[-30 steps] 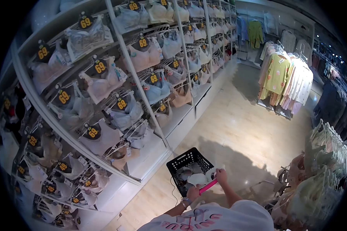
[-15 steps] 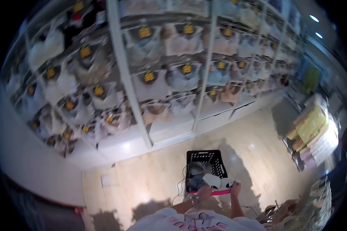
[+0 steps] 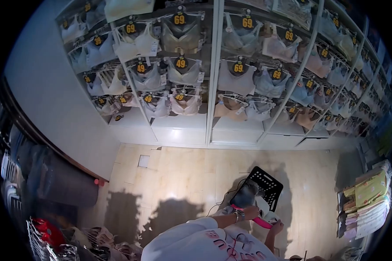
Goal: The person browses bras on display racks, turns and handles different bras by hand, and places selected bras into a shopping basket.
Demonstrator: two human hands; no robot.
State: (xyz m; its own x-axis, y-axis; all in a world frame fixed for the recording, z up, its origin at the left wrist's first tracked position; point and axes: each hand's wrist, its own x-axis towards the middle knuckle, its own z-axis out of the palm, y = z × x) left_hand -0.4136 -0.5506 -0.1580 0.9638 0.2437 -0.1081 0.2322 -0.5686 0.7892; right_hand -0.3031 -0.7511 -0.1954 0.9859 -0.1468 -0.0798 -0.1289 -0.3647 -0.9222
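Note:
A black perforated basket [image 3: 269,185] is in front of my body, with grey and white items in it. My left hand [image 3: 251,212], with a band on its wrist, is closed on a pink strip [image 3: 262,222] at the basket's near side. My right hand [image 3: 277,226] is closed at the strip's other end. A white cupped piece [image 3: 264,205] lies just beyond the strip, between my hands and the basket. Whether the strip is a basket handle or part of another item cannot be told.
Shelves of hanging bras [image 3: 237,78] with price tags line the wall ahead. A rack of folded-looking clothes [image 3: 370,195] stands at the right. Hanging garments [image 3: 50,232] are at the lower left. A dark cable [image 3: 224,201] trails beside the basket.
The view has swung left along the shelves. The basket now appears farther right and tilted, and my hands have moved right with it, both still on the pink strip.

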